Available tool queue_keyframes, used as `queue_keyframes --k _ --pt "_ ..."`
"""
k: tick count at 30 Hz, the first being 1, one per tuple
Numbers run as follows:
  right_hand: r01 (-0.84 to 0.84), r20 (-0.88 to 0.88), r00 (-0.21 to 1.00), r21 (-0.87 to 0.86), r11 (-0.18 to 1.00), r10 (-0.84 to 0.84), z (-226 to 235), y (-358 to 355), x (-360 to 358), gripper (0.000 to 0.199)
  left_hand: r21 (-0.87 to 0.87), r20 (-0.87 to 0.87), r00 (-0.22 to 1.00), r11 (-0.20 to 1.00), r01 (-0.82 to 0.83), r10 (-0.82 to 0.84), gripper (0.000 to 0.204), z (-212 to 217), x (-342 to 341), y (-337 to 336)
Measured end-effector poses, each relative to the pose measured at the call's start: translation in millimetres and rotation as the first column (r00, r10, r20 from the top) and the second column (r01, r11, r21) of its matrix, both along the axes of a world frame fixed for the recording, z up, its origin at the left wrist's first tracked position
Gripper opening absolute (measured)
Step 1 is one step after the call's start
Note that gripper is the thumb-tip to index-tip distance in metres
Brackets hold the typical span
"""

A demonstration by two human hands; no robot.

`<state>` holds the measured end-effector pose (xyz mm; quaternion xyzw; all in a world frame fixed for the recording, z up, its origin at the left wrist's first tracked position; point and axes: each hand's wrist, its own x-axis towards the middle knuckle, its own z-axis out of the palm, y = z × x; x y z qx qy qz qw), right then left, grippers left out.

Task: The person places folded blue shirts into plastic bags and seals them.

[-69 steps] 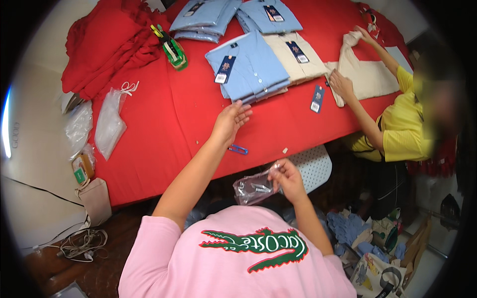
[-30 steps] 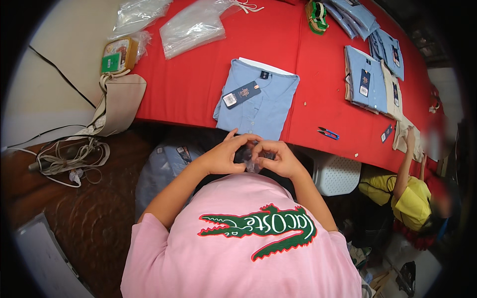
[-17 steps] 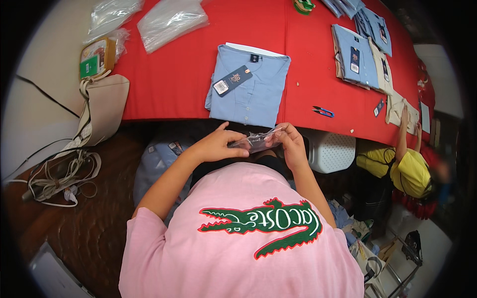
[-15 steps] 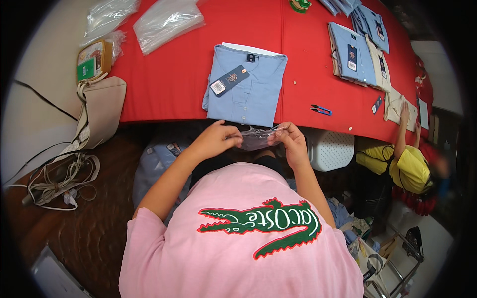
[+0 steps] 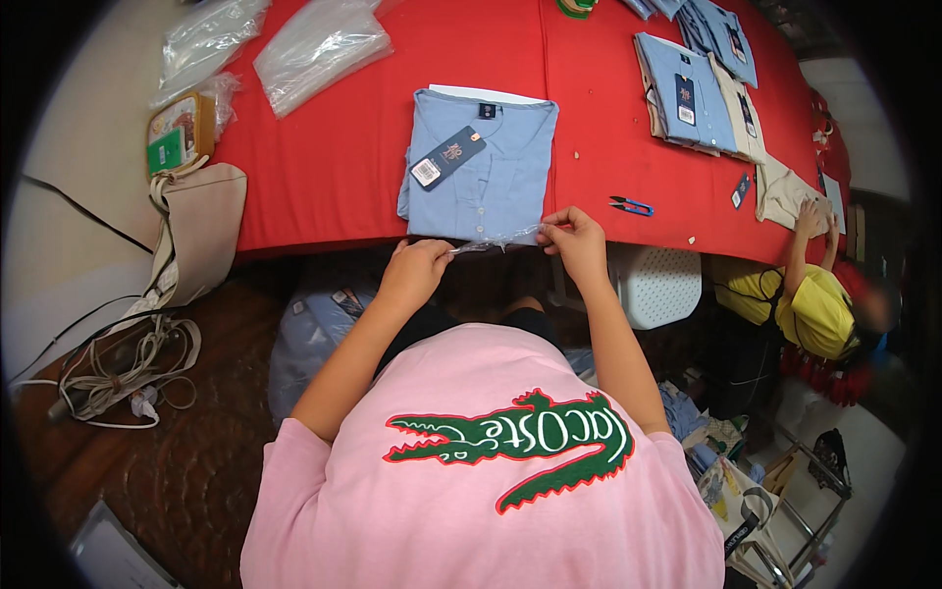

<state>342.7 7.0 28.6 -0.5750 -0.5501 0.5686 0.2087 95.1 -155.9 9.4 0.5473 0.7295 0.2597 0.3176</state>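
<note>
A folded light-blue shirt (image 5: 515, 162) lies on the red-covered table, its lower end at the near edge. A dark hang tag (image 5: 448, 158) rests on its front, and white card shows behind the collar. Stretched between my hands is a clear plastic bag (image 5: 498, 240), its rim at the shirt's lower end. My left hand (image 5: 417, 272) is closed on the bag's left side. On the other side, my right hand (image 5: 577, 241) pinches the bag's right corner. How far the bag overlaps the shirt is hard to see.
Blue-handled thread snips (image 5: 632, 206) lie right of the shirt. Clear bags (image 5: 322, 54) are stacked at the far left, near a beige handbag (image 5: 206, 221). More folded shirts (image 5: 692, 103) sit at the right, where a person in yellow (image 5: 816, 322) handles a beige garment. A white stool (image 5: 659, 285) stands below the table edge.
Both hands have moved forward and spread apart, pulling the bag's opening wider and bringing it up to the shirt's lower end. The shirt stays in place.
</note>
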Motion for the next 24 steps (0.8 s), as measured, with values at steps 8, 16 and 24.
queue_keyframes --k 8,16,24 --pt "-0.020 0.077 0.997 0.266 0.964 -0.001 -24.3 2.7 -32.8 0.012 0.283 -0.289 0.913 0.937 -0.205 0.287 0.011 8.5 -24.2 -0.1" --pt "0.036 -0.024 0.999 0.019 0.999 -0.036 -40.0 13.7 -23.2 0.011 0.020 0.402 0.866 0.943 -0.332 0.296 0.014 -17.0 -43.5 23.6" --pt "-0.161 -0.050 0.986 -0.037 0.986 0.159 -43.3 -5.3 5.5 0.011 -0.151 0.516 0.848 0.987 -0.047 0.119 0.014 -29.2 -51.1 -39.2"
